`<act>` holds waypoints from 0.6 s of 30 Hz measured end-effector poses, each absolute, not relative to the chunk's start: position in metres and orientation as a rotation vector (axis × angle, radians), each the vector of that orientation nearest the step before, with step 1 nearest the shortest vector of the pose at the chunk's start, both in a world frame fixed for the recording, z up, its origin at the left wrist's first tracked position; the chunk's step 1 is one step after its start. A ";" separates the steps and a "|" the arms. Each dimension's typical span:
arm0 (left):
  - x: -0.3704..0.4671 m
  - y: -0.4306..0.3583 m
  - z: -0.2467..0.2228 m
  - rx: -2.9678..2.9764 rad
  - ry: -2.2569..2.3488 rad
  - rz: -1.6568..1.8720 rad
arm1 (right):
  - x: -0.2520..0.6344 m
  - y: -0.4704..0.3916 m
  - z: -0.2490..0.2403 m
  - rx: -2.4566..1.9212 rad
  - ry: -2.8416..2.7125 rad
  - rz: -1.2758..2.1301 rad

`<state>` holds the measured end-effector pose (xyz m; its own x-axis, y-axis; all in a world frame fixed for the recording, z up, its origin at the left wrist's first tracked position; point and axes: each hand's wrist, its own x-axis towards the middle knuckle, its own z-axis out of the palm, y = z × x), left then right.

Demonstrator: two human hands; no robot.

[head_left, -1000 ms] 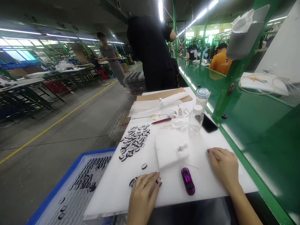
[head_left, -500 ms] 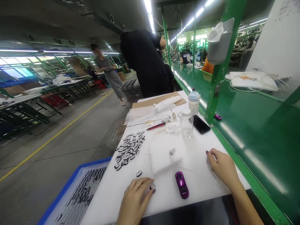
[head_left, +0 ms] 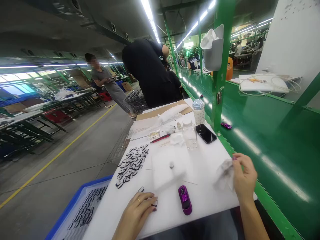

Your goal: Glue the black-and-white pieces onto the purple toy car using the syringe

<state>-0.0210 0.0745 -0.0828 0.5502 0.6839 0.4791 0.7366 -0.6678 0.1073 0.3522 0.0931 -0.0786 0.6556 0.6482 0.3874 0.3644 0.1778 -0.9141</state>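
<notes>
My left hand (head_left: 137, 213) rests on the white foam-covered table, its thumb and fingers closed around a small black-edged clear piece (head_left: 155, 203). A similar loose piece (head_left: 141, 189) lies just beyond its knuckles. At the right, my right hand (head_left: 245, 178) is raised a little, pinching a crumpled white cloth or tissue (head_left: 224, 174) with dark smudges. Between both hands sits a purple toy car (head_left: 185, 200). Past the car is a white foam block (head_left: 162, 178) with a small metallic cylinder (head_left: 171, 165) on it. Many matching pieces (head_left: 132, 165) are spread at the left.
A glass jar (head_left: 190, 135), a phone (head_left: 206, 133) and a lidded cup (head_left: 198, 111) stand toward the back right. A red pen (head_left: 160, 138) lies by cotton swabs (head_left: 154, 134). A blue-rimmed bin (head_left: 77, 193) is at lower left. A green post (head_left: 218, 83) rises at right.
My right hand has lifted off the table at the right and now holds the white cloth or tissue. My left hand keeps its small piece. The whole view has shifted slightly.
</notes>
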 end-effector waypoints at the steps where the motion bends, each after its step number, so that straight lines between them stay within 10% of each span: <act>1: -0.020 0.075 -0.083 -2.674 -1.214 -0.759 | 0.353 0.093 -0.075 -1.394 -0.785 0.202; 18: 0.025 0.040 -0.100 -2.478 -2.033 -1.751 | 0.331 0.077 -0.059 -1.141 -1.004 0.805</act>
<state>0.0245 0.0404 -0.0997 -0.0105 0.9415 0.3369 0.4730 -0.2921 0.8312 0.3311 0.0766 -0.0591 0.3572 0.9077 0.2204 -0.0182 0.2427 -0.9699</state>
